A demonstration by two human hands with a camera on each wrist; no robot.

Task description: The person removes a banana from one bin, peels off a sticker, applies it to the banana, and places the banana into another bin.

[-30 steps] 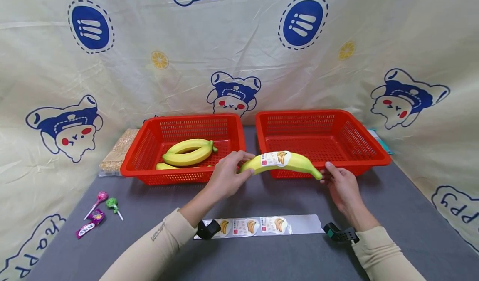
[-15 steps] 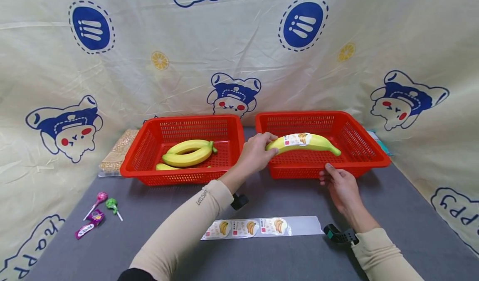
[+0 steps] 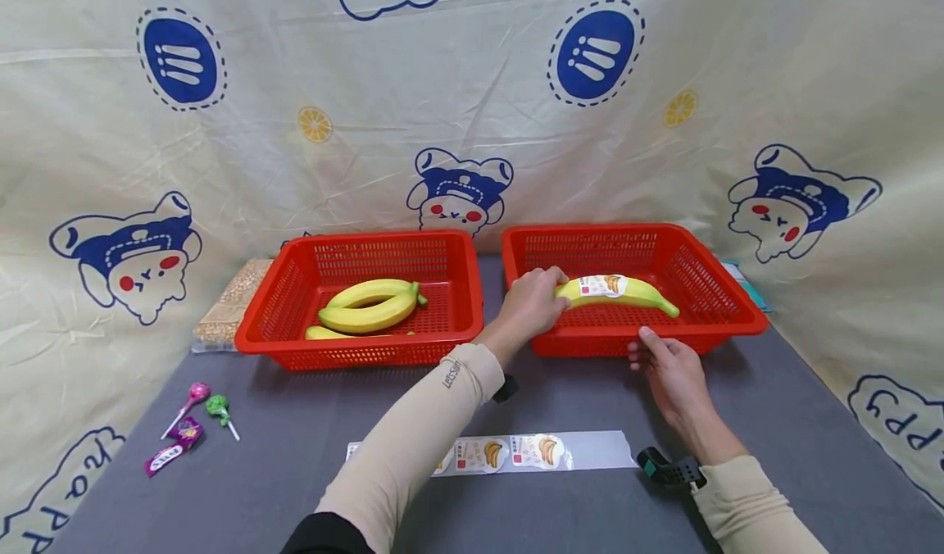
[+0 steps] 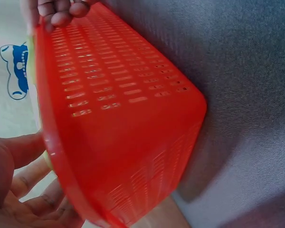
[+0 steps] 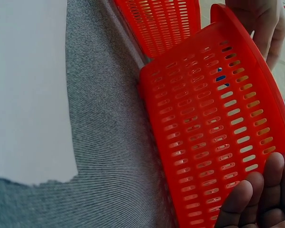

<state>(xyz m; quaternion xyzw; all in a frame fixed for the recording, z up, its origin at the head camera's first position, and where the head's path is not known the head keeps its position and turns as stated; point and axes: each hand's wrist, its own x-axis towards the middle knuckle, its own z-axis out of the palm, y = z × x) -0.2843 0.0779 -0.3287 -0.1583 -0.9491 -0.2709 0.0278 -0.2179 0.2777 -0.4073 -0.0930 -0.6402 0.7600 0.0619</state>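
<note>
The left hand [image 3: 533, 304] pinched one end of a banana [image 3: 642, 293] between thumb and fingers, with the green tip pointing away to the right, while the banana lay nearly level within the mouth of the right basket [image 3: 723, 322]. A round-ended sticker [image 3: 602, 285] faced up along its top, so a good set-down, I judged, called for keeping that face uppermost, lowering the free tip gently inside the front rim, and loosening the fingers only once the fruit had support beneath it. Gripping well clear of the sticker, as the hand did, seemed wise, since a rub could have lifted its edge. The right hand [image 3: 671, 374] held nothing; its fingers were loosely bent just beside the basket's front wall, and whether they touched it I could not tell. It would have done best to stay out of the way or lightly steady the wall. The banana's underside was out of sight, and I could not make out whether it met the basket floor. The left wrist view gave only slivers of yellow behind the rim. The left sleeve [image 3: 413, 431] covered part of the sticker strip [image 3: 597, 451], and the left basket's [image 3: 369, 351] rim hid most of its nearest banana [image 3: 324, 333].
</note>
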